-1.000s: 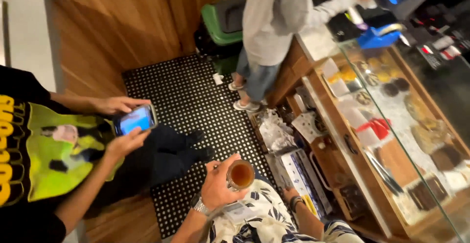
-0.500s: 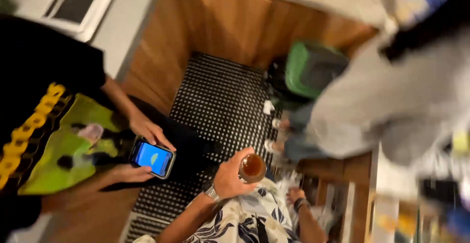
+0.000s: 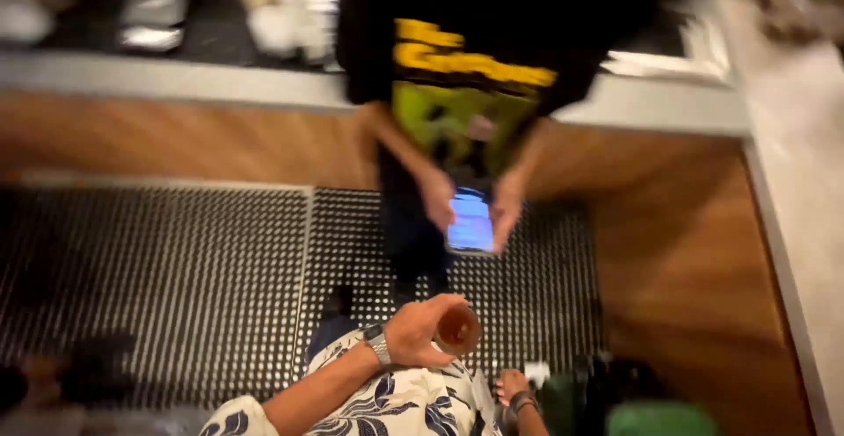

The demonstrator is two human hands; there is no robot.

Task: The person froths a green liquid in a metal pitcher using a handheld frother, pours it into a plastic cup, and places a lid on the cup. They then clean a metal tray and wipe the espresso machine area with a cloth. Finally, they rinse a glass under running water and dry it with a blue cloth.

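Observation:
My left hand [image 3: 415, 332], a metal watch on its wrist, is shut around a small clear cup of brown drink [image 3: 458, 329] held in front of my leaf-patterned shirt [image 3: 400, 405]. My right hand [image 3: 512, 386], with a dark band at the wrist, hangs low beside my body; its fingers are too small and blurred to read. Facing me stands a person in a black T-shirt with a yellow and green print [image 3: 466, 93], holding a phone with a lit blue screen [image 3: 470, 222] in both hands, just beyond my cup.
Black studded rubber mats [image 3: 158, 269] cover the floor, with wooden boards [image 3: 686, 251] to the right and behind. A grey ledge [image 3: 176, 80] runs across the top. A green bin [image 3: 659, 418] sits at the bottom right. Shoes [image 3: 145, 14] show beyond the ledge.
The view has swung round: the person with the phone went from the left to the top centre, and the display counter and the grey-clad person left the frame. The cup stays in my left hand.

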